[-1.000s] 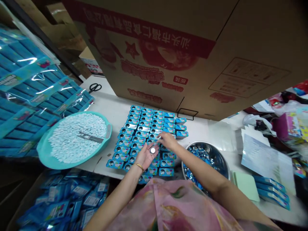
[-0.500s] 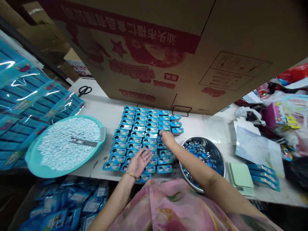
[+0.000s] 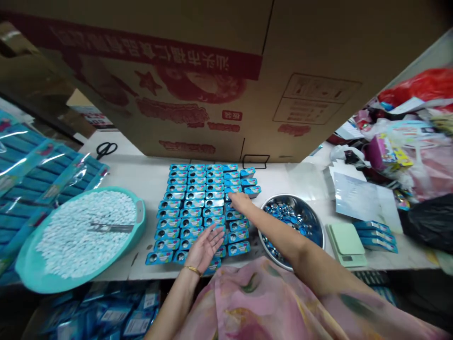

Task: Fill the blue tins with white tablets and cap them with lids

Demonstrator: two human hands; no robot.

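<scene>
Rows of small blue boxes (image 3: 186, 204) with round holes in their tops stand close together on the table. Over the fourth column from the left is my right hand (image 3: 240, 202), its fingers closed and pointing down at a box top. Whatever lies between those fingertips is too small to make out. My left hand (image 3: 205, 244), with a bangle at the wrist, rests palm up over the near boxes, fingers apart. To the right, partly behind my right forearm, sits a steel bowl (image 3: 320, 231) of small round blue and silver pieces (image 3: 283, 212).
A turquoise basin (image 3: 141, 212) of white pieces holds a flat metal tool (image 3: 111, 227) on the left. Behind the boxes rises a large carton (image 3: 198, 118). Scissors (image 3: 106, 150) lie back left. A green scale (image 3: 345, 243) and stacked blue boxes (image 3: 375, 236) are at right.
The whole view has swung, so the carton, basin and bowl sit further left in it. Both hands stay at nearly the same spots over the boxes.
</scene>
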